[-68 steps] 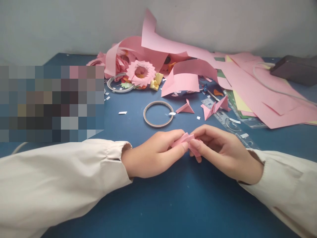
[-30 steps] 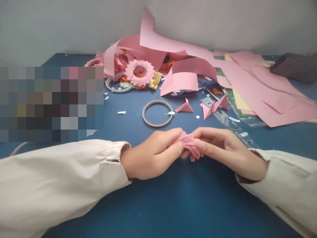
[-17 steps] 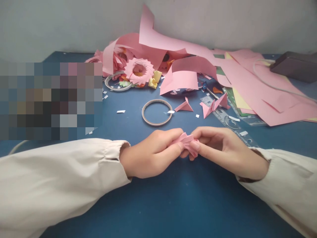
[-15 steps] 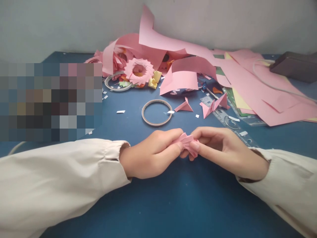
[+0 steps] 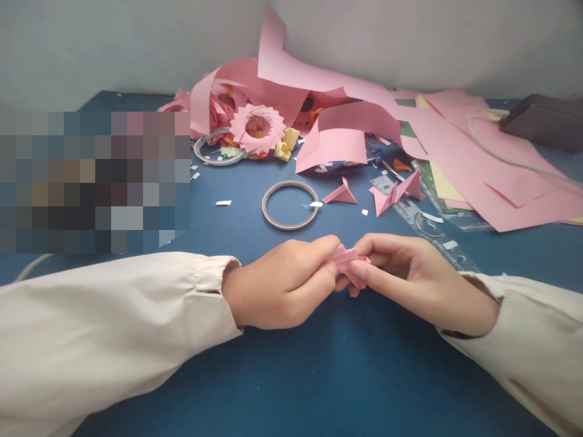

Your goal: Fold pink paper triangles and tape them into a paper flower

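Both my hands rest on the blue table [image 5: 319, 376] and meet over a small folded pink paper piece [image 5: 347, 262]. My left hand [image 5: 282, 284] pinches its left end between thumb and fingers. My right hand [image 5: 410, 276] pinches its right end with fingers curled. Most of the paper piece is hidden by my fingertips. Just beyond my hands lies a thin tape ring [image 5: 290, 205].
Two folded pink paper pieces [image 5: 340, 193] [image 5: 395, 192] lie past the ring, beside a clear ruler [image 5: 426, 226]. A heap of pink paper sheets [image 5: 455, 158], a spiky pink paper wheel [image 5: 257, 125], a second ring [image 5: 217, 147] and a dark box [image 5: 542, 121] sit at the back.
My fingers have shifted a little on the folded pink piece, which now looks flatter and more tightly pressed than a second ago. My hands stay in the same spot.
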Motion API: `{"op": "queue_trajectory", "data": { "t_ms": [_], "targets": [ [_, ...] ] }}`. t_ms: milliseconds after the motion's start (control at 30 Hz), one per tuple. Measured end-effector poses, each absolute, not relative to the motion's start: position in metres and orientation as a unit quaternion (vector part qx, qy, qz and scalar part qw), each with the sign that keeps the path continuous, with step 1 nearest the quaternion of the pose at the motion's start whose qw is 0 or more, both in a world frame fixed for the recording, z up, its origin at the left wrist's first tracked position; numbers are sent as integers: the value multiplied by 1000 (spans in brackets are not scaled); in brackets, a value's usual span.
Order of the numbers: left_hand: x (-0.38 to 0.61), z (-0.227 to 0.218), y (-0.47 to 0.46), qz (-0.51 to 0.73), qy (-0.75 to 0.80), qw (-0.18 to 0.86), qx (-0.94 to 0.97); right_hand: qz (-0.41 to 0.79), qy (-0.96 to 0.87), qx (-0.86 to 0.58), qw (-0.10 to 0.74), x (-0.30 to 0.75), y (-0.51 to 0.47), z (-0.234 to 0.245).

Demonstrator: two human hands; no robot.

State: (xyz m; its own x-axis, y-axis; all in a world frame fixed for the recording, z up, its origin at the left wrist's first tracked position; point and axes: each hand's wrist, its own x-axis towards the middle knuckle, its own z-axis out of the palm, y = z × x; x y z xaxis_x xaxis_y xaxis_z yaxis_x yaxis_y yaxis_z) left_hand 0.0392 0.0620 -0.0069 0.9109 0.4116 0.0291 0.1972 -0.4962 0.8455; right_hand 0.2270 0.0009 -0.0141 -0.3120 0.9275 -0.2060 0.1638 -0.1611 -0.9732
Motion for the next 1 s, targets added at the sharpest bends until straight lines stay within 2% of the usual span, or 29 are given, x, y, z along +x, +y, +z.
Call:
{"op": "queue_trajectory", "data": {
  "t_ms": [633, 1000],
  "targets": [
    [40, -7, 63, 119, 169, 478, 854, 553, -559, -513, 343, 222, -3, -15],
    [37, -12, 57, 123, 219, 375, 892, 540, -611, -490, 309, 225, 1, -11]
  ]
}}
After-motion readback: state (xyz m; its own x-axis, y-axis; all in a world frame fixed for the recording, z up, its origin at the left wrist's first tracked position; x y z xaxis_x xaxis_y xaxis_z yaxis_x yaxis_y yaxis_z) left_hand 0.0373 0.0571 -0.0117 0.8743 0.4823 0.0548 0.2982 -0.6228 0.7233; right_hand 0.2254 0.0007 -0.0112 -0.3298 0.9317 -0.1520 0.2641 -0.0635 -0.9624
